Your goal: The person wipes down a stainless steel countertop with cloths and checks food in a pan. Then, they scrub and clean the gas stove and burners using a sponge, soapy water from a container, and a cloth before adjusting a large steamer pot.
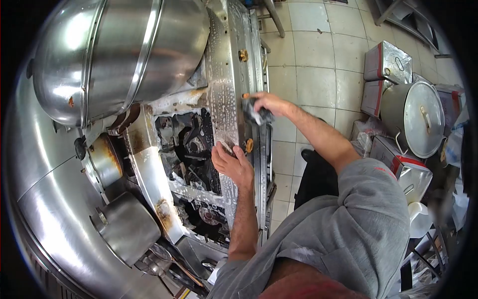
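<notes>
My right hand is closed round a dark grey, crumpled scrubbing pad. It presses the pad against the front face of a metal stove, beside a brownish-orange knob and another knob farther along. My left hand lies on the stove's top front edge, fingers apart. White suds cover this metal strip. Left of my left hand, the open burner wells show blackened parts inside.
A large steel vessel lies across the stove's far end. Pots, including a deep steel pot, stand along the back. On the tiled floor at right are metal tins and a big lidded pot.
</notes>
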`<state>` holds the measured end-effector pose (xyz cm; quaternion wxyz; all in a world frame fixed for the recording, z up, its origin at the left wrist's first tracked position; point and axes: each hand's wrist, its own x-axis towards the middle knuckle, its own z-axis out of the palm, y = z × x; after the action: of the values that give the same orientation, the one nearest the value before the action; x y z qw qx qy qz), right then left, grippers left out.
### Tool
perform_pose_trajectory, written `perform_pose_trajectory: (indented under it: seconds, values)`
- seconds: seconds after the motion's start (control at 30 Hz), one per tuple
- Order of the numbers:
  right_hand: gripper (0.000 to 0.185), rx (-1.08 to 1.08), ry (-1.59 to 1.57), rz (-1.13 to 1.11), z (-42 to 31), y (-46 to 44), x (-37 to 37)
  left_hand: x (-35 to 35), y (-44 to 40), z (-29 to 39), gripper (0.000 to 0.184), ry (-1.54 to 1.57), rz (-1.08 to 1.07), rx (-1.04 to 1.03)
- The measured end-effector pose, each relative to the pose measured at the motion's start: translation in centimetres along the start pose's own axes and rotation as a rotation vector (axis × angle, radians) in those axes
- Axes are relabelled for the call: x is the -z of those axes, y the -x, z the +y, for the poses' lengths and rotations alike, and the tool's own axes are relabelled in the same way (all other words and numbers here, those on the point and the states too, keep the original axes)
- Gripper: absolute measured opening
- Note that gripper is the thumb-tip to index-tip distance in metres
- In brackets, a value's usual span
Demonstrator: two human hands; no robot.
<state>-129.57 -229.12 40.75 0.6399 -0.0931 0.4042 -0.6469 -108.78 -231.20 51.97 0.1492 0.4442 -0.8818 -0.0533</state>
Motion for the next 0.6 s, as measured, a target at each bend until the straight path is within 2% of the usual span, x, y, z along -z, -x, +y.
perform_pose_trajectory:
  seconds: [0.07, 0.13, 0.2, 0.23, 0.27, 0.3, 0.33, 0.37, 0.47, 0.53, 0.57, 0.6]
  values:
    - [0.057, -0.01, -0.26, 0.065, -1.5, -3.2, 2.5, -0.1, -0.1, 0.2, 0.055, -0.002, 0.002, -0.013]
    - [0.048, 0.057, -0.113, 0.22, -1.6, -6.8, 4.7, -0.1, -0.1, 0.3, 0.055, -0.03, -0.008, -0.015]
    - [0.025, 0.273, 0.25, 0.434, 1.6, -10.1, 6.8, -0.1, -0.1, 0.7, 0.054, -0.037, -0.017, 0.016]
    - [0.026, 0.268, 0.46, 0.492, 3.3, -9.9, 6.8, -0.1, 0.0, 0.6, 0.054, -0.045, -0.022, 0.02]
    - [0.028, 0.378, 0.623, 0.528, 3.9, -7.4, 5.2, -0.2, 0.0, 0.5, 0.056, -0.053, -0.019, 0.021]
    - [0.028, 0.368, 0.77, 0.483, 7.0, -7.3, 4.6, -0.3, -0.1, 0.5, 0.057, -0.058, -0.012, 0.022]
    - [0.03, 0.446, 0.827, 0.464, 10.2, -6.5, 3.7, -0.3, -0.2, 0.5, 0.057, -0.058, -0.012, 0.029]
    - [0.036, 0.339, 0.828, 0.421, 10.8, -4.7, 1.6, -0.2, -0.1, 0.6, 0.057, -0.062, -0.009, 0.012]
    - [0.038, 0.376, 0.673, 0.466, 8.1, -0.6, -3.2, 0.0, -0.1, 0.6, 0.056, -0.075, -0.016, 0.008]
    - [0.038, 0.327, 0.702, 0.225, 5.9, 0.8, -4.1, 0.1, 0.3, 0.4, 0.055, 0.008, 0.012, -0.015]
    - [0.038, 0.28, 0.671, 0.169, 5.2, 0.7, -3.4, 0.6, 1.0, 0.2, 0.055, -0.001, 0.009, 0.001]
    - [0.04, 0.004, 0.368, 0.017, 1.3, 2.0, -2.7, 1.0, 1.7, 0.0, 0.056, 0.08, 0.031, -0.016]
